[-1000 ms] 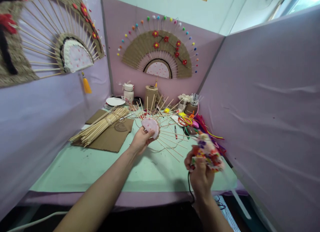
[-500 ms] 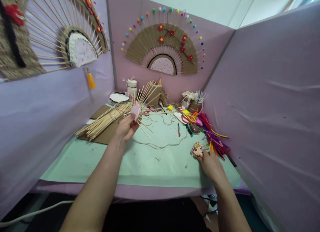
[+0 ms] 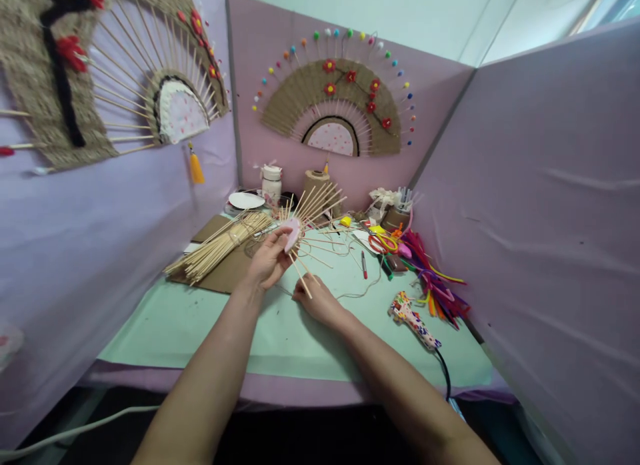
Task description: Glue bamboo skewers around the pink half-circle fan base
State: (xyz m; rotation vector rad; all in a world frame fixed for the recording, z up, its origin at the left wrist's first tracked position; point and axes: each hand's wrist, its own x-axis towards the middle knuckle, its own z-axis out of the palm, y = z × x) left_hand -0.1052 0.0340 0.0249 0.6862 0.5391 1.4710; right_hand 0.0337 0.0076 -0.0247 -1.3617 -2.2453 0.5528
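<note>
My left hand is closed on the pink half-round base of an unfinished fan frame, held tilted above the green table; its thin wooden sticks splay up and to the right. My right hand rests low on the table just below the frame, fingers curled near the lowest stick and a loose string; what it grips is too small to make out. A patterned glue gun lies on the table to the right, its black cord running off the front edge.
A bundle of wooden sticks lies on brown cardboard at left. Scissors, pipe cleaners, a twine spool, a jar and a plate stand at the back. Finished fans hang on the purple partition walls.
My right hand set the glue gun down on the table at right and moved left to under the fan frame. My left hand tilted the frame up and shifted slightly.
</note>
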